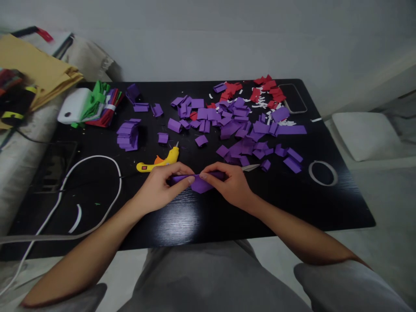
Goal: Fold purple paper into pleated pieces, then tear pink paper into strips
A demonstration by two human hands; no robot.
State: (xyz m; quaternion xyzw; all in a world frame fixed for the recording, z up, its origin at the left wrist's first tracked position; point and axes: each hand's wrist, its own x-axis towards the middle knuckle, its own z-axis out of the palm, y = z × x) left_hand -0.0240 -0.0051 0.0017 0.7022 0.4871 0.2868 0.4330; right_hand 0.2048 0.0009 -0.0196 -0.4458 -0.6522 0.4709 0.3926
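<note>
A piece of purple paper point(200, 185) is pinched between my two hands, just above the dark table point(227, 221). My left hand point(165, 184) grips its left part with thumb and fingers, while my right hand point(229, 182) grips the right part. The top edge looks folded or rolled, and a flap hangs down in the middle. Just beyond my left hand lies a yellow glue gun point(162, 160) with an orange trigger. A pointed metal blade point(251, 167), perhaps of scissors, sticks out past my right hand; the rest of it is hidden.
Many folded purple paper pieces point(230, 125) spread across the table's middle and right, with red paper pieces point(231, 90) behind. A tape ring point(323, 173) and a phone-like outline point(294, 99) lie at right. A white cable point(118, 173) loops at left near bundled coloured paper point(100, 106).
</note>
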